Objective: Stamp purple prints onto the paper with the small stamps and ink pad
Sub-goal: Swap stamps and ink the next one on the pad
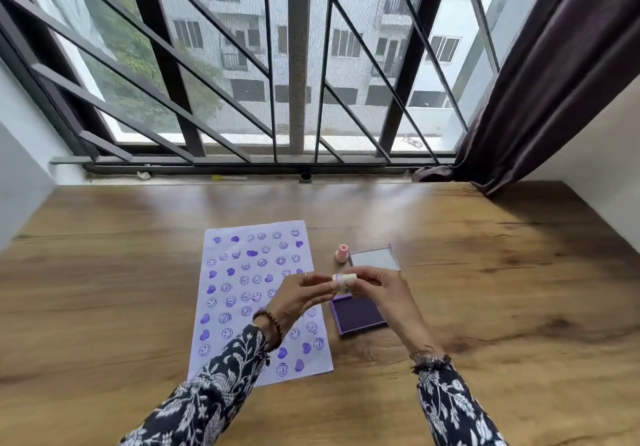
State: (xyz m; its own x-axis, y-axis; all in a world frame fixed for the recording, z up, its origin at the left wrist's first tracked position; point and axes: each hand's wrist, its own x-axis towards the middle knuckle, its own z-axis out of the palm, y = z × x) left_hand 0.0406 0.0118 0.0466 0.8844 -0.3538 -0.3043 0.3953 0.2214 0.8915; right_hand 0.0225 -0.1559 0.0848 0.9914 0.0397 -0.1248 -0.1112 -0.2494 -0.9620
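table (104, 290): wooden, ran up to a barred window at its far edge; carried everything.
paper (221, 321): pale sheet lay flat near the table's middle, long side running from near edge toward far edge; mostly filled with purple smileys and hearts. Thin and light, likely to shift unless pinned.
ink pad (358, 317): purple, open, sat just beside the paper's right edge; its clear lid (375, 258) was tipped back on the far side. Flat and stable, probably needs no holding.
pink stamp (341, 253): stood on the table at the lid's far-left corner, near the paper's right edge, untouched.
white stamp (344, 281): small, held in the air on its side over the gap between paper and pad, above the pad's far edge. Looked like light rigid plastic, best pinched around the barrel, inked face kept off the skin.
left hand (298, 295): fingers curled nearly closed, fingertips (329, 283) met the stamp's left end; whether it was gripping or only touching was blurred.
right hand (375, 288): pinched tight on the stamp's right end between thumb and fingers.
stage: judged late, little bare paper remained; stamp looked to be getting adjusted or uncapped.
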